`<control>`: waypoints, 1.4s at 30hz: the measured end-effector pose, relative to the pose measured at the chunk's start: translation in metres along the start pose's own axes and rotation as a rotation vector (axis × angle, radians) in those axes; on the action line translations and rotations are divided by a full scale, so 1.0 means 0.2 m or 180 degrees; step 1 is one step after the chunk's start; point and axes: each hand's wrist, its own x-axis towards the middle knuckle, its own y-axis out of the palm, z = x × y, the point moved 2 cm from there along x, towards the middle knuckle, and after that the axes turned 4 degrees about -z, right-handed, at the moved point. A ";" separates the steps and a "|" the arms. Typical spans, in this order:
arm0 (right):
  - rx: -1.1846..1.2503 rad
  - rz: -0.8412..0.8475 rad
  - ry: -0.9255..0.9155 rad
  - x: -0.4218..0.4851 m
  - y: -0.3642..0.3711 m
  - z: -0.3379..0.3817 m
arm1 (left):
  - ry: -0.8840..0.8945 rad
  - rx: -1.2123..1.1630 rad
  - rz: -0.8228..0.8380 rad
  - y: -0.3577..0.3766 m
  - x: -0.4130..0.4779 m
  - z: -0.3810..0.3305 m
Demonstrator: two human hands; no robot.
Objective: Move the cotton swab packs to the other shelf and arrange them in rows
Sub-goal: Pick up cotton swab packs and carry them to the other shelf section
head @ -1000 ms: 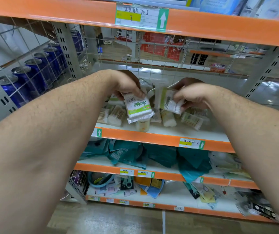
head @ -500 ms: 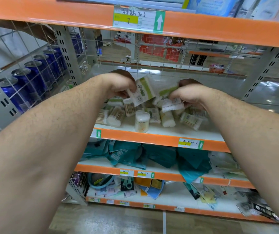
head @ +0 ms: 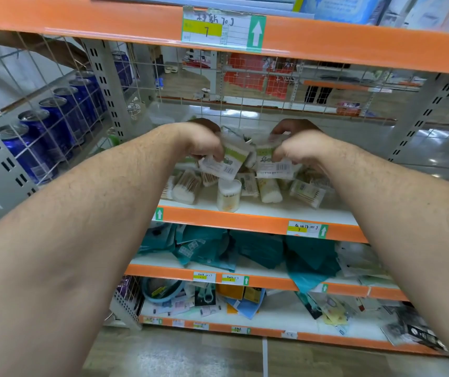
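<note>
Both arms reach forward over the middle shelf (head: pixel 245 223), which has an orange front edge. The left hand (head: pixel 204 144) holds a cotton swab pack (head: pixel 222 162) with a green and white label. Its fingers are curled around the upper part of the pack, which hangs tilted above the shelf. The right hand (head: pixel 296 149) grips a second pack (head: pixel 273 166) that shows a barcode to the camera, and its fingers are closed on the upper edge. The two packs are just beside each other, between the hands. I cannot tell if they touch.

Under the hands, more packs lie in a loose pile (head: pixel 188 186) on the white shelf board, not in rows. A round tub (head: pixel 228 195) of swabs stands upright near the front edge, in the middle of this pile.

At the far left, behind a wire grid (head: pixel 54 77), blue cans (head: pixel 41 131) stand in a line. On the next shelf down lie teal bags (head: pixel 258 248). A price label (head: pixel 223 28) with a green arrow is fixed on the orange edge of the top shelf.
</note>
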 end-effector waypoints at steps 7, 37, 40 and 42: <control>-0.0092 0.0086 -0.0036 0.01 -0.01 -0.02 | -0.0060 -0.0100 0.0253 0.04 0.00 -0.02; -0.0462 -0.0976 0.1149 -0.93 -1.10 -1.35 | 0.1993 0.0756 0.0804 1.14 -0.18 -1.68; -0.0587 -0.1161 0.1300 -1.12 -1.32 -1.61 | 0.2218 0.0851 0.0898 1.42 -0.26 -2.00; -0.0722 -0.1239 0.1306 -1.25 -1.47 -1.76 | 0.2339 0.0839 0.0946 1.59 -0.32 -2.19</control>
